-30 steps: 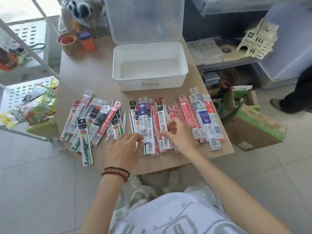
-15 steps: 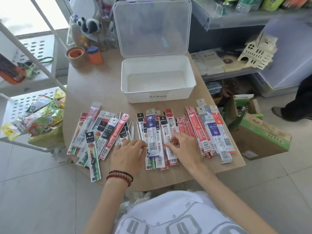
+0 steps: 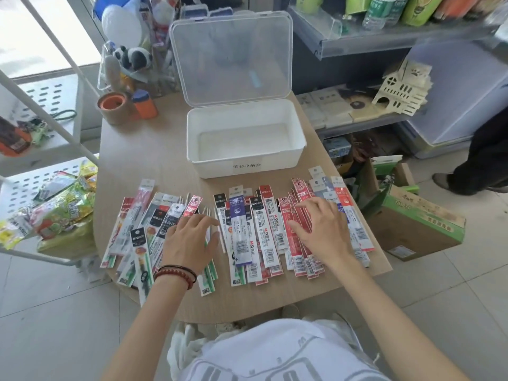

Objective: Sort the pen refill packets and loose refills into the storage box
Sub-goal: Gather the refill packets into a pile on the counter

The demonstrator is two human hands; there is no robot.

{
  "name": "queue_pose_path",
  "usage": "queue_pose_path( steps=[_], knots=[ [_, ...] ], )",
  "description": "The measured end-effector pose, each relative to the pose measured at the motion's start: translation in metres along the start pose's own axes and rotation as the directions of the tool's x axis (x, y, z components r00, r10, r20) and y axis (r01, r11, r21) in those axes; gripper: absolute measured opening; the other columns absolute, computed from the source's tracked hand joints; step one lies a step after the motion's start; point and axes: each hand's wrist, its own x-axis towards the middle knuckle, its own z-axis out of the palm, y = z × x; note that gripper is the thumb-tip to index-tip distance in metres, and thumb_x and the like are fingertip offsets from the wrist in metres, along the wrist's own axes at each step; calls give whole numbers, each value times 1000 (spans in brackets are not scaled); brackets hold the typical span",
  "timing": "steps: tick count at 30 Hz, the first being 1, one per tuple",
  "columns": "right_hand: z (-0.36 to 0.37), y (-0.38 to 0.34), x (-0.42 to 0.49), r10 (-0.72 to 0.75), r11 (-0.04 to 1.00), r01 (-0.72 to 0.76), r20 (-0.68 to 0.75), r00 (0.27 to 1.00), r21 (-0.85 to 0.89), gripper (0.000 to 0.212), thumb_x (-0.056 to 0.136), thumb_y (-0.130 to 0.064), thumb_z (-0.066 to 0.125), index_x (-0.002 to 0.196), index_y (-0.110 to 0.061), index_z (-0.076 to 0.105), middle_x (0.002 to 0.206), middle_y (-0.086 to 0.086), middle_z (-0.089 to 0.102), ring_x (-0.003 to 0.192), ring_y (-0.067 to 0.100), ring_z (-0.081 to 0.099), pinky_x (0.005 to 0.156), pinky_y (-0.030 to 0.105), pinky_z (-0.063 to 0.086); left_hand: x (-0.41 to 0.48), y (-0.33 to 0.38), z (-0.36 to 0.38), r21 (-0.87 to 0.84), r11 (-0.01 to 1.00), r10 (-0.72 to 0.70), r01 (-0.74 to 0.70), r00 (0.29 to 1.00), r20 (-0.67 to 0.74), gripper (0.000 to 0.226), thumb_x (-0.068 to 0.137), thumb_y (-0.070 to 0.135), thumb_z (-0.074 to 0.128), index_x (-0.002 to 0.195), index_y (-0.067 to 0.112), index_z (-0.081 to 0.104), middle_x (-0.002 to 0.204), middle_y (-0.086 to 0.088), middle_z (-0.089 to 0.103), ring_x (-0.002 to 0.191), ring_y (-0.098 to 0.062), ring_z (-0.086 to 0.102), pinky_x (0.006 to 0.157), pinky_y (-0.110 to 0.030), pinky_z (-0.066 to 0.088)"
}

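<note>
Hidden: packets under both palms
Left hand (image 3: 189, 243): flat, fingers spread
Right hand (image 3: 321, 229): flat, spread on red refill packets (image 3: 299, 243)
Storage box (image 3: 244, 169): empty, lid up
Counter (image 3: 143, 160): wood, tiled floor (image 3: 55, 325) around

Bare forearms; red bead bracelet (image 3: 178, 274) and dark cord on left wrist; white printed shirt (image 3: 275, 353).
</note>
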Motion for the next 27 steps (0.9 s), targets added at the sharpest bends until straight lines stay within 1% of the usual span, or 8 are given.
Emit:
queue_pose_path(
  steps=[4, 6, 9, 12, 14, 16, 22, 27],
  knots=[
    [-6, 19, 3, 118, 984, -118, -13, 993, -133, 65, 87, -67, 48, 139, -30, 43, 148, 1, 39, 138, 23, 31, 113, 44, 26, 4, -3, -2, 15, 1000, 10, -10, 1000, 13, 29, 92, 42, 45, 118, 34, 55, 128, 9, 56, 121, -17, 49, 99, -39, 41],
    [-7, 30, 3, 185, 968, -184, -14, 983, -169, 73, 85, -73, 43, 143, -29, 39, 153, 2, 32, 141, 25, 26, 115, 48, 24, 5, 0, -2, 33, 999, 16, -17, 1000, 24, 30, 93, 42, 44, 120, 34, 54, 129, 10, 56, 121, -16, 49, 99, -39, 40],
    [-3, 45, 1, 288, 944, -280, 23, 957, -173, 84, 82, -78, 39, 148, -26, 28, 154, 6, 28, 140, 27, 25, 112, 49, 27, 7, 8, -3, 40, 999, 12, -14, 999, 49, 32, 94, 43, 41, 122, 35, 52, 130, 11, 55, 122, -15, 48, 101, -39, 40],
    [6, 50, -2, 355, 930, -344, 81, 931, -125, 90, 82, -80, 33, 152, -25, 18, 157, 7, 22, 142, 29, 23, 115, 49, 24, 7, 17, -5, 44, 999, 9, -12, 997, 72, 32, 95, 44, 38, 124, 36, 51, 130, 13, 55, 121, -13, 48, 101, -37, 39],
    [11, 46, -4, 358, 932, -351, 77, 930, -94, 89, 83, -79, 30, 153, -26, 15, 159, 6, 19, 143, 29, 20, 116, 51, 20, 5, 19, -4, 42, 999, 6, -9, 998, 68, 32, 95, 44, 37, 123, 37, 51, 129, 14, 55, 120, -12, 48, 102, -36, 39],
    [16, 39, -5, 340, 940, -336, 72, 938, -66, 89, 84, -79, 30, 153, -27, 15, 159, 6, 19, 145, 29, 17, 117, 49, 17, 2, 17, -3, 32, 999, -4, 2, 999, 55, 30, 95, 44, 36, 121, 37, 52, 127, 15, 57, 117, -11, 51, 100, -36, 41],
    [26, 15, -3, 288, 957, -285, 99, 952, -51, 92, 82, -81, 33, 154, -27, 12, 159, 6, 19, 143, 28, 21, 116, 47, 20, -8, 1, 2, -5, 1000, -31, 31, 999, -11, 25, 94, 41, 42, 112, 36, 58, 118, 16, 62, 112, -11, 55, 95, -35, 42],
    [31, -1, -1, 252, 968, -248, 113, 961, -47, 90, 83, -78, 38, 153, -28, 12, 159, 5, 18, 143, 28, 21, 116, 47, 20, -12, -16, 3, -3, 996, -85, 85, 995, -55, 26, 92, 38, 47, 114, 34, 60, 119, 11, 63, 114, -16, 53, 95, -38, 41]
  ],
)
